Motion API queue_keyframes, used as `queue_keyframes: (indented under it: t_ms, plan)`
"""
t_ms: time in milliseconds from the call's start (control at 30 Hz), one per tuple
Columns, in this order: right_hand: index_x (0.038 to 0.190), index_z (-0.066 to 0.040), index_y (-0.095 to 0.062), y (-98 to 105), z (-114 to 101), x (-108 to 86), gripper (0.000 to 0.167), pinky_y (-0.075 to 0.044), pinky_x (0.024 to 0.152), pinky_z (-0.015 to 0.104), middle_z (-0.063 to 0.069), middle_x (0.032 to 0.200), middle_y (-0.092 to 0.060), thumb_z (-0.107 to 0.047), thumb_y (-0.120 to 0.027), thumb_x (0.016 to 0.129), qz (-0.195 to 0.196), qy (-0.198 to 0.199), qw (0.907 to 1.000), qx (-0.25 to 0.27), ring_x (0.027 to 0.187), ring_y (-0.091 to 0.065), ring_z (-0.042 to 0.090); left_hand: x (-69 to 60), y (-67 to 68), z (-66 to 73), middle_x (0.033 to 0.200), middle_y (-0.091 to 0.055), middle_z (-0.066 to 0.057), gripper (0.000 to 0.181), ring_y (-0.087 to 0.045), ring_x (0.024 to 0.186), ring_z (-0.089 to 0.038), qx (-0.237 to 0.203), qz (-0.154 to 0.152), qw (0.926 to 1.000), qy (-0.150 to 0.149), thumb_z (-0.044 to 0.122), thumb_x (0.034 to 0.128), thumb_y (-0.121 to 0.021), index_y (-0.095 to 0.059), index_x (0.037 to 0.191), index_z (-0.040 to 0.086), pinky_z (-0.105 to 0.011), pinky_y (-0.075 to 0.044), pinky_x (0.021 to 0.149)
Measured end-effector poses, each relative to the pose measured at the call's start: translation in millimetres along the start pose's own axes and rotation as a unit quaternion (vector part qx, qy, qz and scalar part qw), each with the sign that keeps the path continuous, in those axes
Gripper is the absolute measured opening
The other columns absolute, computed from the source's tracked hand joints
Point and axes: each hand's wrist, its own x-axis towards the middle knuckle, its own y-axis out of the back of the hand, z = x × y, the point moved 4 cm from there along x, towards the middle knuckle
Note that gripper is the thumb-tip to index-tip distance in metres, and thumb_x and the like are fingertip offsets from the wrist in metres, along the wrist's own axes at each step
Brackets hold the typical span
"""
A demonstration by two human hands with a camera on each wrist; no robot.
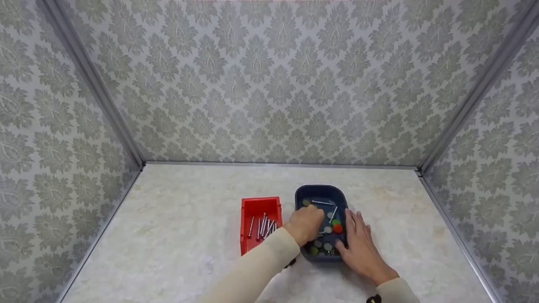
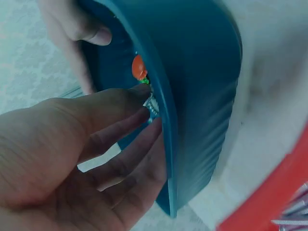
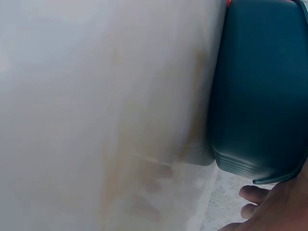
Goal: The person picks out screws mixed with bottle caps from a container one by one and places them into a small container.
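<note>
The dark blue plastic bin [image 1: 321, 189] holds long metal bolts [image 1: 333, 214] and round bottle caps, among them a red-orange cap [image 1: 337, 228] and a green cap [image 1: 335, 221]. Inside its left part is my left hand [image 1: 304, 224], fingers bent. Thumb and fingertips come near a small silvery piece [image 2: 152, 105] in the left wrist view; whether they hold it cannot be made out. My right hand [image 1: 363, 249] holds the bin's right side, thumb over the rim and fingers along the outside. Only part of this hand shows in the right wrist view.
Left of the blue bin stands a red bin [image 1: 260, 203] with several bolts [image 1: 264, 225], partly hidden by my left forearm. Both bins rest on a pale table [image 1: 177, 235]. Patterned walls [image 1: 269, 84] enclose it at the back and sides.
</note>
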Motion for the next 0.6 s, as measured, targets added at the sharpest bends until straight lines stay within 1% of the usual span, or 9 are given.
queue_keyframes:
  t_ms: [100, 200, 300, 433, 600]
  plan:
    - [0.187, -0.003, -0.005, -1, 0, -0.6, 0.1, -0.006, 0.141, 0.084, 0.03, 0.193, -0.014, -0.026, -0.069, 0.113, -0.003, 0.0, 1.0, 0.004, 0.181, -0.001, 0.056, 2.6, -7.4, 4.0, 0.129, -0.082, -0.013, 0.028, -0.082, 0.109, -0.028, 0.008, -0.023, 0.9996, 0.012, 0.011, 0.1042, -0.086, -0.086, 0.132, 0.012, -0.045, -0.074, 0.096]
    - [0.187, -0.004, -0.005, -1, 1, -0.7, 0.1, -0.005, 0.141, 0.083, 0.029, 0.194, -0.013, -0.026, -0.069, 0.113, -0.004, -0.002, 1.0, 0.004, 0.182, -0.001, 0.056, 5.9, -13.7, 6.2, 0.135, -0.08, -0.013, 0.032, -0.08, 0.113, -0.03, 0.017, -0.037, 0.9988, 0.026, 0.011, 0.1037, -0.086, -0.085, 0.136, 0.015, -0.047, -0.074, 0.097]
    - [0.187, -0.003, -0.005, 0, 2, -0.8, 0.1, -0.005, 0.142, 0.083, 0.029, 0.194, -0.014, -0.025, -0.069, 0.113, -0.003, -0.005, 1.0, 0.002, 0.182, -0.001, 0.055, 9.5, -18.3, 7.8, 0.138, -0.08, -0.012, 0.032, -0.08, 0.115, -0.03, 0.027, -0.042, 0.9983, 0.029, 0.012, 0.1049, -0.086, -0.085, 0.136, 0.016, -0.047, -0.074, 0.097]
    - [0.187, -0.004, -0.005, 1, 3, -0.6, 0.1, -0.004, 0.142, 0.083, 0.029, 0.194, -0.013, -0.026, -0.068, 0.113, -0.004, -0.005, 1.0, 0.0, 0.182, 0.0, 0.055, 13.0, -22.8, 7.7, 0.137, -0.082, -0.01, 0.028, -0.081, 0.114, -0.027, 0.037, -0.043, 0.9981, 0.024, 0.014, 0.1076, -0.084, -0.086, 0.136, 0.016, -0.045, -0.073, 0.099]
    - [0.187, -0.005, -0.003, 0, 2, -0.9, 0.1, -0.004, 0.142, 0.082, 0.029, 0.194, -0.012, -0.027, -0.068, 0.115, -0.01, -0.003, 0.9999, -0.002, 0.182, 0.001, 0.055, 13.7, -25.4, 4.9, 0.134, -0.084, -0.009, 0.027, -0.08, 0.112, -0.025, 0.03, -0.049, 0.9981, 0.02, 0.015, 0.1068, -0.085, -0.086, 0.134, 0.016, -0.044, -0.072, 0.103]
